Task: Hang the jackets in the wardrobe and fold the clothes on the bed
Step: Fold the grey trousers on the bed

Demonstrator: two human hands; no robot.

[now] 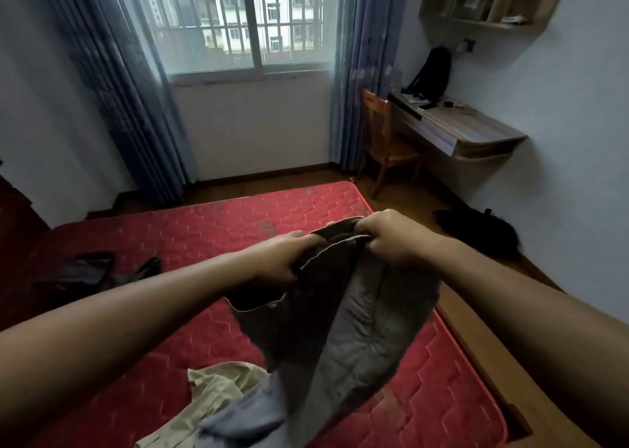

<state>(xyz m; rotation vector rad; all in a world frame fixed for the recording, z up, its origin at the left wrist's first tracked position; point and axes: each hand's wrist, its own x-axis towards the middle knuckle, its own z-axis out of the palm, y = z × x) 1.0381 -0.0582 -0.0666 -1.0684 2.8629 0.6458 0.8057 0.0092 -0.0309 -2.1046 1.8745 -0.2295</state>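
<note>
From the head camera, two bare arms reach out over a red bed. The left hand and the right hand both hold up a brown jacket by its top edge. The fingers of each hand are curled tight round the cloth. The two hands are close together. The jacket hangs down open in the air over the bed, and its grey padded inside shows.

Below the jacket, a tan cloth and a blue cloth lie in a heap on the bed, touching each other. Some dark clothes lie far over on the left side of the bed.

High on the right wall is a wooden shelf box. It has things in it, maybe papers, but they are too blurry to tell. Under it a desk sticks out from the wall, with a backpack standing on it. A chair is beside the desk. A black bag lies on the floor.
</note>
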